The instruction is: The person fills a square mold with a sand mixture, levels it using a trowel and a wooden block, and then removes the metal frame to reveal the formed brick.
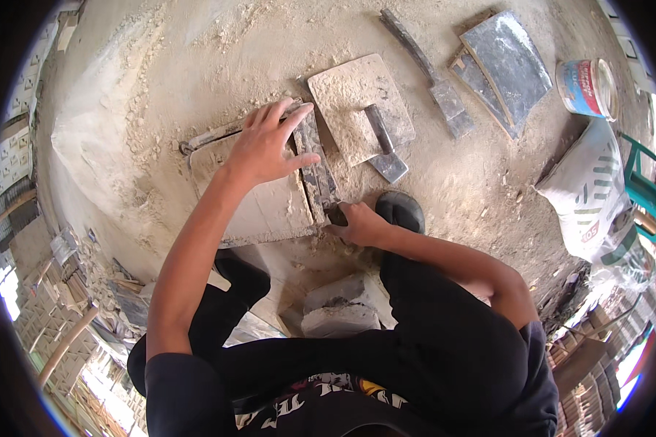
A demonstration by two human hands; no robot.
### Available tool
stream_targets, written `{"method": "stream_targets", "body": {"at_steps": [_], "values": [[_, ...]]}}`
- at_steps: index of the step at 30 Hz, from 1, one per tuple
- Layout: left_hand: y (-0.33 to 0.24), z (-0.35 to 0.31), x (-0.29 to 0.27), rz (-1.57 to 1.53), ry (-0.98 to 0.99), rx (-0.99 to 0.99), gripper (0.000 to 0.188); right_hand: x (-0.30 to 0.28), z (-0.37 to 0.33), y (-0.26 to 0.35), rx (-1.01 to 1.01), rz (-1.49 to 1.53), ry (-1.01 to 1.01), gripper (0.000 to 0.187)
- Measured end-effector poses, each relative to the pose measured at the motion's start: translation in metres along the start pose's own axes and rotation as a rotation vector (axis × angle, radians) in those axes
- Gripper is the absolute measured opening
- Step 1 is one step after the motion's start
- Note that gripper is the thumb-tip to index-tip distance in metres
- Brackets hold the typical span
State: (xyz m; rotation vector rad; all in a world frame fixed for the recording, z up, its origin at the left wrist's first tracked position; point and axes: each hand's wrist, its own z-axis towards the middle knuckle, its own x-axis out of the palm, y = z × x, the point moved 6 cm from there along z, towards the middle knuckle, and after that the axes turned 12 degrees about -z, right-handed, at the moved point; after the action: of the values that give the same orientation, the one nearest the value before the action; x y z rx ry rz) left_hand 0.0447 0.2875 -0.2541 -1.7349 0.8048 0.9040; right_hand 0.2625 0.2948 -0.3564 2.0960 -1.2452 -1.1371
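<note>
A flat square slab of pale, wet-looking mortar lies on the ground before my feet, edged by a dark frame. Along its right side runs a dark, mortar-smeared bar. My left hand is over the slab's far right corner, fingers spread, fingertips at the bar's far end. Closed around the bar's near end is my right hand; its fingertips are partly hidden. Right of the bar lies a dusty board heaped with crumbly mix, and a trowel with a dark handle rests on it.
Farther right lie a long-handled flat tool and dark flat plates. A labelled bucket, a white sack and a green plastic chair stand at the right. Broken grey blocks sit between my legs. Loose powder covers ground at left.
</note>
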Motion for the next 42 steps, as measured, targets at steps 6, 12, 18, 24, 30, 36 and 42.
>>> {"method": "stream_targets", "body": {"at_steps": [6, 12, 18, 24, 30, 36, 42], "values": [[-0.011, -0.019, 0.01, 0.116, -0.004, 0.015, 0.099, 0.006, -0.008, 0.003, 0.001, 0.071, -0.039, 0.046], [-0.052, -0.047, 0.029, 0.142, 0.187, 0.075, 0.11, 0.02, -0.002, -0.009, -0.028, 0.065, -0.121, 0.047], [-0.058, -0.112, 0.081, 0.231, 0.181, 0.139, 0.114, 0.015, 0.0, -0.007, -0.102, 0.022, -0.099, 0.045], [-0.052, -0.1, 0.08, 0.157, 0.19, 0.199, 0.113, -0.002, 0.0, -0.015, -0.226, -0.054, -0.093, 0.047], [-0.052, -0.101, 0.081, 0.169, 0.096, 0.335, 0.1, -0.006, 0.0, -0.015, -0.372, -0.046, -0.121, 0.044], [-0.049, -0.098, 0.08, 0.127, 0.042, 0.385, 0.089, 0.015, -0.004, -0.01, -0.193, 0.028, -0.147, 0.045], [-0.048, -0.101, 0.079, 0.092, 0.004, 0.397, 0.082, 0.018, -0.006, -0.007, -0.048, 0.249, 0.0, 0.043]]}}
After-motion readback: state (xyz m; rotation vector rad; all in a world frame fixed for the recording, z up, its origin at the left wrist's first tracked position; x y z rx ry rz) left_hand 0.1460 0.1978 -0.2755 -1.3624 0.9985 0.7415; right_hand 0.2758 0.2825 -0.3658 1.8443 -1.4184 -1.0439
